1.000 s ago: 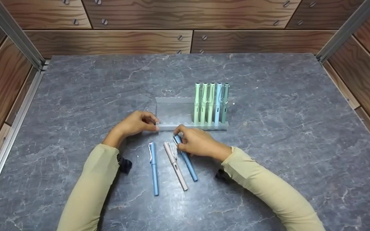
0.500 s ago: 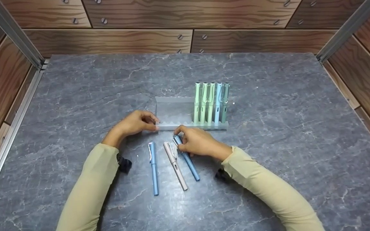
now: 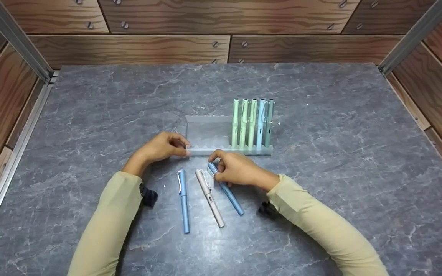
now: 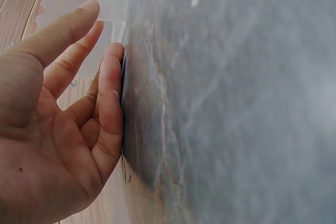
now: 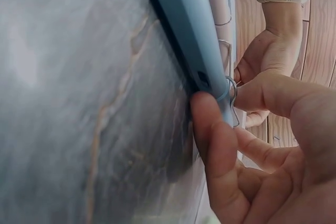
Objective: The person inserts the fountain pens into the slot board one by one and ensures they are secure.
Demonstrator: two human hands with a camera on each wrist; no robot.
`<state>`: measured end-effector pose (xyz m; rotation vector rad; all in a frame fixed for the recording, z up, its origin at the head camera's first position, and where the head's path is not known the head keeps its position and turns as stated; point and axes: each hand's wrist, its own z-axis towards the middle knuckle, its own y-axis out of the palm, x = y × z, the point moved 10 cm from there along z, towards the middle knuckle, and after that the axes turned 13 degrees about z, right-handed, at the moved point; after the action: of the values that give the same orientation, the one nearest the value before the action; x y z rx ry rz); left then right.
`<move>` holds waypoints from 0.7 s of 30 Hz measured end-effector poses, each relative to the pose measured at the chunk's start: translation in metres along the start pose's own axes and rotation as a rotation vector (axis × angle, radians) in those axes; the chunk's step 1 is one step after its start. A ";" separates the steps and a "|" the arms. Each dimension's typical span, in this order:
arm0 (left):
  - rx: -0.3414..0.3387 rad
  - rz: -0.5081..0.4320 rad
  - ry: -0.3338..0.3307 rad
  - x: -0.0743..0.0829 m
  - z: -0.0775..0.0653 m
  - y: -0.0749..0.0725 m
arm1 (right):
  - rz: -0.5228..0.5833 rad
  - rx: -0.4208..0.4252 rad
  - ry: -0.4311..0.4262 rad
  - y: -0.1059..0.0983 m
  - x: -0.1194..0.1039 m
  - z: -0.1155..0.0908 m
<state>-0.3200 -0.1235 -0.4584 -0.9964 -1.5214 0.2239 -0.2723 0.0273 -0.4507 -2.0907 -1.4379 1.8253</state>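
Observation:
My left hand (image 3: 163, 147) holds the front left corner of a clear pen rack (image 3: 209, 132), thumb in front and index finger behind the scalloped edge. My right hand (image 3: 238, 168) pinches a blue fountain pen (image 3: 232, 199) near its cap, between thumb and fingers. In the right wrist view this pen (image 5: 189, 24) lies close along the tabletop, its clip by the thumb. To its left on the table lie a pinkish-grey pen (image 3: 210, 199) and another blue pen (image 3: 184, 203). The rack's right half carries several pens side by side, including a light blue pen (image 3: 260, 126) and a dark green pen (image 3: 269, 126).
A grey marbled tabletop (image 3: 90, 99) lies under everything. Wood-patterned panels (image 3: 167, 17) stand behind it and on both sides, with metal posts at the corners. Dark wrist cameras (image 3: 149, 196) sit beneath both sleeves.
The lower end of the blue pen in my right hand has swung to the right, away from the pinkish-grey pen. My left hand and the rack have stayed put.

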 end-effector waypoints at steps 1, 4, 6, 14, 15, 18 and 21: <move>0.001 -0.003 -0.003 0.000 0.000 0.000 | 0.008 -0.003 -0.002 0.000 0.000 0.000; 0.003 -0.009 -0.002 0.000 0.000 0.000 | 0.033 -0.010 -0.004 0.000 0.002 0.000; 0.005 -0.013 -0.005 0.000 0.000 0.001 | 0.054 -0.015 -0.002 0.000 0.003 0.000; 0.015 -0.003 0.011 0.001 -0.001 0.000 | 0.087 -0.031 0.005 0.002 0.004 0.000; 0.015 -0.002 0.011 0.001 -0.001 -0.001 | 0.082 -0.032 0.007 0.002 0.004 0.000; 0.015 -0.002 0.011 0.001 -0.001 -0.001 | 0.071 -0.037 0.015 0.003 0.004 0.000; 0.012 0.002 0.008 0.001 -0.001 -0.001 | 0.058 -0.039 0.023 0.004 0.003 -0.001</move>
<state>-0.3193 -0.1237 -0.4573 -0.9884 -1.5102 0.2302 -0.2692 0.0274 -0.4550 -2.1866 -1.4335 1.8008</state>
